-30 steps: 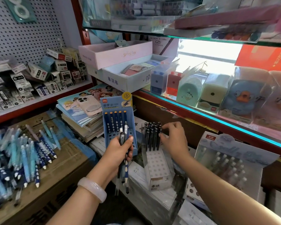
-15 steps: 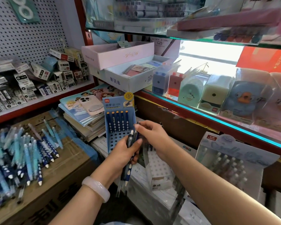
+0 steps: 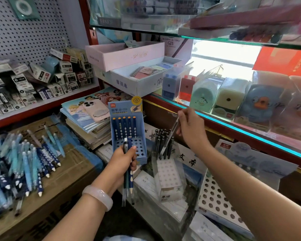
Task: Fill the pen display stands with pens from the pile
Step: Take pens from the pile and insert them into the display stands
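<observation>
Clear-barrelled pen (image 3: 169,136) pinched at its top by right hand (image 3: 191,129), tip over white stand (image 3: 169,174). Left hand (image 3: 122,162) grips pen bundle (image 3: 128,185) tightly.

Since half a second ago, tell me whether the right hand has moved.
Yes. The right hand, pinching a clear pen, moved right, away from the blue pen stand, to above the black pens.

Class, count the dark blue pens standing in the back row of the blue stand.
5, side by side along the back row of the blue stand: pens. None appear hidden.
</observation>
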